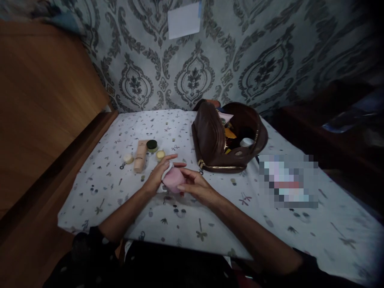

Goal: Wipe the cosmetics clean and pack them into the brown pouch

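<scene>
A pink rounded container (174, 181), perhaps a cosmetic jar, is held between my two hands above the table's near half. My right hand (199, 188) grips its right side with the thumb in front and the fingers behind. A white cloth or wipe (167, 172) lies against the container's upper left, under my left hand (154, 179), which presses it there with partly stretched fingers. Just beyond my left hand stand a small yellow-lidded pot (160, 155), a dark-lidded jar (152, 146), a beige tube (140, 157) lying flat and a small cream-coloured pot (128, 159).
A brown toiletry bag (210, 132) with its zip undone stands at the back right, holding several items, including a white-lidded jar (246, 142). A pixelated item (288, 182) lies on the right. The patterned tablecloth (120, 208) covers the table. A wooden cabinet (48, 88) borders the left.
</scene>
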Motion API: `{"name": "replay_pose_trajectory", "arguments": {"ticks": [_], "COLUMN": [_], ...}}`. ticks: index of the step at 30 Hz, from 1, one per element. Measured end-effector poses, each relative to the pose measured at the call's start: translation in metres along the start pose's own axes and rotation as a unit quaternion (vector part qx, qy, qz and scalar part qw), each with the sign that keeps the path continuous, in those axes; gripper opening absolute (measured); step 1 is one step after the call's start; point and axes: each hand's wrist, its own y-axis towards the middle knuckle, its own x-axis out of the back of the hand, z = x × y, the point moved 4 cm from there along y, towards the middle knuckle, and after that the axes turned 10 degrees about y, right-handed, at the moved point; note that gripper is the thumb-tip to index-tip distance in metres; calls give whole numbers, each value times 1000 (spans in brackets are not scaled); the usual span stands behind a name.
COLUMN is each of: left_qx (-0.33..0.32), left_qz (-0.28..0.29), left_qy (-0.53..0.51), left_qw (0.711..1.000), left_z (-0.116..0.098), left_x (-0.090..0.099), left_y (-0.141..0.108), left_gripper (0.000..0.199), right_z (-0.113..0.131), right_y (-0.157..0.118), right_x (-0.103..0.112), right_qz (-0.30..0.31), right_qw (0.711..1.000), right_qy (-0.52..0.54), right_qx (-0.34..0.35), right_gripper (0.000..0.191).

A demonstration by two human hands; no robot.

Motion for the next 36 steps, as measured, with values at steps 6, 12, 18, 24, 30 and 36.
{"name": "replay_pose_trajectory", "arguments": {"ticks": [6,12,18,24,30,36], "left_qx": [14,-23,-124,-176,-180,-118], "left_qz": [-16,9,9,-19,-71,-102], "left_qy": [149,316,443,388,235,169], "left_qw": [989,948,888,904,953,973], "left_z": [-3,-13,-21,-13,-16,-15], "left_x": [4,-5,-21,-17,-10,-6], "left_y": [0,-4,-11,-14,-17,-13], "left_gripper": [27,23,30,49,57,55], "right_z": [3,11,12,11,7,0], "right_y": [-2,-13,-11,-5,-5,-2], "right_x": [8,-3,5,19,6,0], "right_qz": [-17,-110,-180,-185,-82,-74], "right_qw": [980,893,878,968,983,965], "right_qy": [-184,-416,-426,-129,164,249], "right_qx": [80,133,124,107,7,-29], "right_gripper": [64,60,90,82,46,40]}}
